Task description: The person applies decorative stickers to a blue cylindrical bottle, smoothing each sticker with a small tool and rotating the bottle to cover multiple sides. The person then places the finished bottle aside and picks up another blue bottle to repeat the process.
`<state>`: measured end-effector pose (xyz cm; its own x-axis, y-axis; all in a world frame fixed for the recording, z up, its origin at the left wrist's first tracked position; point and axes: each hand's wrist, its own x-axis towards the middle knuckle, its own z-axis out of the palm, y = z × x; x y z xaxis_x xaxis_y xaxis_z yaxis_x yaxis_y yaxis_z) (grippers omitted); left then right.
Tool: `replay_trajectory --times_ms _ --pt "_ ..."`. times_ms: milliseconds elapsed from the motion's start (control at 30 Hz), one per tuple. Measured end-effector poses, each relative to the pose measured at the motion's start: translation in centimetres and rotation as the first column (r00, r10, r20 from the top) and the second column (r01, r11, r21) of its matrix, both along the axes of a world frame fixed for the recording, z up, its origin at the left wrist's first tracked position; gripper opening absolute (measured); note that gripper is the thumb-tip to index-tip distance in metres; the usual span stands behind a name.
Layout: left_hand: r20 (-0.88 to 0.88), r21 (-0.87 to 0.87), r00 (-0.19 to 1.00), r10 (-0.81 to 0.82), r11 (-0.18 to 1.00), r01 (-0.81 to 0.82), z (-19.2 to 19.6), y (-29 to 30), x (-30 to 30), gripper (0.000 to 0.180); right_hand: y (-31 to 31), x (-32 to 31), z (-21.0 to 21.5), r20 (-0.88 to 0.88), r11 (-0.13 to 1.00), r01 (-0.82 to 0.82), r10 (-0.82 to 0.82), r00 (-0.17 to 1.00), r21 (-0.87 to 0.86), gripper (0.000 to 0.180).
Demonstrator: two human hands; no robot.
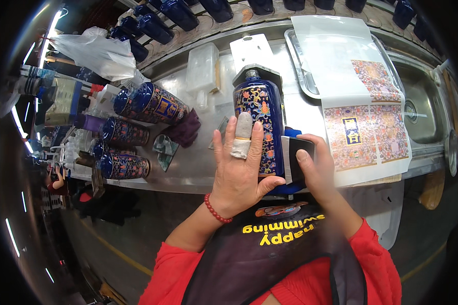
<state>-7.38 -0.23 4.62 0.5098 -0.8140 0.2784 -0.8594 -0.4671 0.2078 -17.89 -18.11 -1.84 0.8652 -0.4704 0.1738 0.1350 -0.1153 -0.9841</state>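
Note:
A dark blue bottle (pixel 270 122) with a colourful floral pattern lies in front of me, its neck pointing away. My left hand (pixel 235 173) rests flat on it with fingers spread; one finger wears a pale cloth cover (pixel 242 134), and a red bead bracelet circles the wrist. At the bottle's right side, my right hand (pixel 318 168) grips a flat black scraper (pixel 295 161), whose pale edge meets or nearly meets the bottle. Blue material (pixel 292 187) shows beneath the bottle's base. To the right are sheets of floral decals (pixel 366 132).
Several decorated blue bottles (pixel 124 131) lie at the left beside a purple cloth (pixel 184 129). A clear plastic box (pixel 202 68) sits farther back. At right are a metal tray (pixel 295 48) under the sheets and a sink (pixel 417 99). Plain blue bottles (pixel 180 15) line the far rack.

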Motion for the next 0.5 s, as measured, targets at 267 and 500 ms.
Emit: replay_trajectory --times_ms 267,500 --pt "0.116 0.132 0.992 -0.048 0.991 0.033 0.7 -1.5 -1.0 0.095 0.1 0.1 -0.1 0.002 1.0 0.012 -0.012 1.0 -0.011 0.031" --pt "0.106 -0.071 0.993 0.047 0.997 -0.039 -0.1 0.3 -1.0 0.088 -0.1 -0.1 -0.2 -0.037 0.998 0.014 -0.012 0.999 0.057 0.033"
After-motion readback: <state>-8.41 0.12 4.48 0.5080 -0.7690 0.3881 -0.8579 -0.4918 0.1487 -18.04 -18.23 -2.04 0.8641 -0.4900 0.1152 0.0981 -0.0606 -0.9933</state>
